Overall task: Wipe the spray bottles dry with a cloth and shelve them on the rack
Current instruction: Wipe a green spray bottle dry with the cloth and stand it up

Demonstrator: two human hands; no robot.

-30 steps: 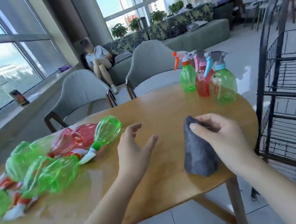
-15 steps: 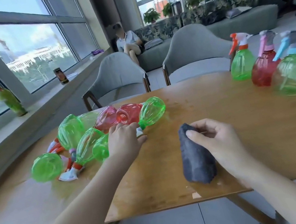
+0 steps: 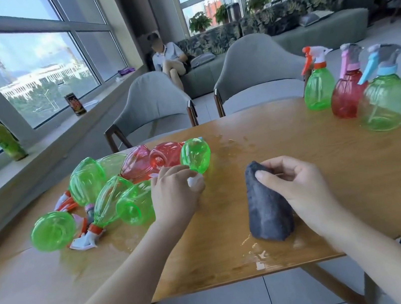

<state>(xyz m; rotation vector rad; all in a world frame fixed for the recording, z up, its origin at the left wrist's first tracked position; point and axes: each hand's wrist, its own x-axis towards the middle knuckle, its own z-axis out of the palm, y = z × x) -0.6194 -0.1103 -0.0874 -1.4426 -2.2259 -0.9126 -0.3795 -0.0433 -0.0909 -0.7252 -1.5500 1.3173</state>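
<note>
Several translucent spray bottles, green and red, are heaped on their sides at the left of the wet wooden tabletop (image 3: 330,183). The nearest-right green bottle (image 3: 195,155) is gripped at its white trigger head by the left hand (image 3: 174,195), the fingers curled around it. A dark grey cloth (image 3: 266,209), bunched into a peak, is pinched at its top by the right hand (image 3: 294,187). Three upright bottles (image 3: 343,97) are seen at the far right. Two grey chairs (image 3: 254,69) are placed beyond.

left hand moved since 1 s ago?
Yes. The left hand went forward-left across the table, from beside the cloth onto the bottle pile.
</note>
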